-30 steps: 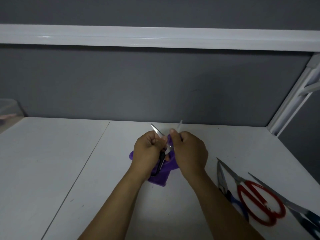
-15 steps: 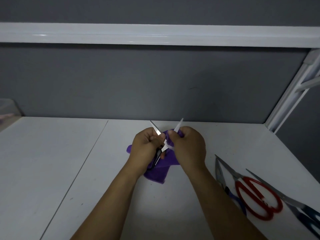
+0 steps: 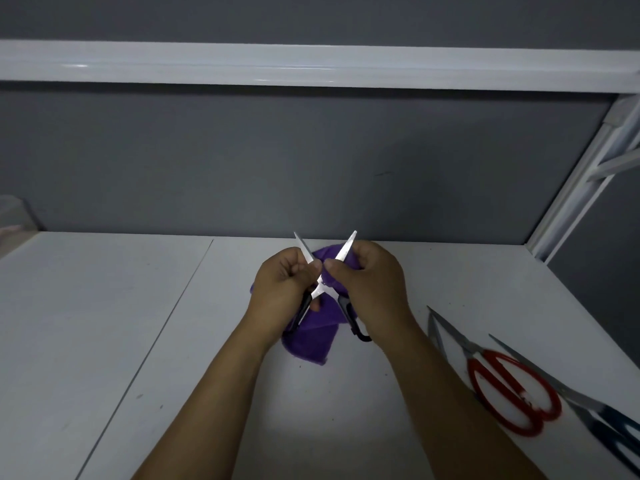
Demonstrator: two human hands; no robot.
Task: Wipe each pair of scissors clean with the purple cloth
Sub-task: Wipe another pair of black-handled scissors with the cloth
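Black-handled scissors (image 3: 320, 289) are held above the white table, blades spread in an X pointing away from me. My left hand (image 3: 280, 292) grips the left handle and blade. My right hand (image 3: 372, 289) pinches the purple cloth (image 3: 313, 337) against the right blade; the black right handle shows below that hand. The cloth hangs down behind and under both hands, partly hidden by them.
Red-handled scissors (image 3: 512, 393) lie on the white table (image 3: 104, 323) at the right, with dark blue-handled scissors (image 3: 609, 427) beside them near the edge. A white shelf rail (image 3: 311, 65) runs overhead and a white frame post (image 3: 581, 188) stands at the right.
The scissor blades have opened wider into an X. My right hand with the cloth has slid up along the right blade, and the right handle has come into sight.
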